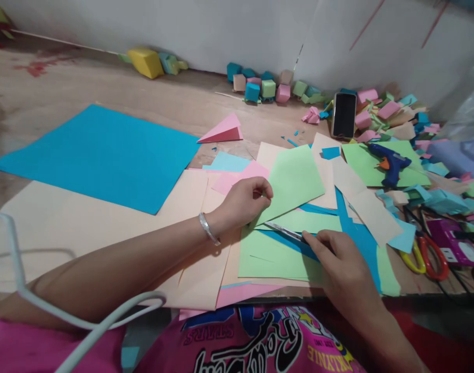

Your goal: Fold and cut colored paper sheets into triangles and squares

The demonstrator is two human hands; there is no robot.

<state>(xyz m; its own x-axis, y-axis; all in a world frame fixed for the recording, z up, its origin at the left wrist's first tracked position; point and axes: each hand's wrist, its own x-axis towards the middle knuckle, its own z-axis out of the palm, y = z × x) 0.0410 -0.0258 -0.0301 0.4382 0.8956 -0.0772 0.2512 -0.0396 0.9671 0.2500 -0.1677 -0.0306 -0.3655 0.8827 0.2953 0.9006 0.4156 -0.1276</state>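
My left hand [244, 204] is closed in a pinch on the left edge of a light green paper sheet [297, 176], which is raised and tilted over other papers. In my right hand [343, 261] is a pair of scissors [285, 231], the handles mostly hidden by my fingers. The metal blades point left, close to the lower edge of that sheet and below my left hand. Beneath the blades lie a green strip [310, 220] and another green sheet [277, 256] with a slit in it.
A large blue sheet [100, 155] lies on the left over peach paper [61, 217]. A folded pink piece [223, 129] sits behind. To the right are a phone [344, 115], a blue glue gun [392, 163], orange-handled scissors [434, 259] and many paper cubes. A white cable [17, 259] crosses front left.
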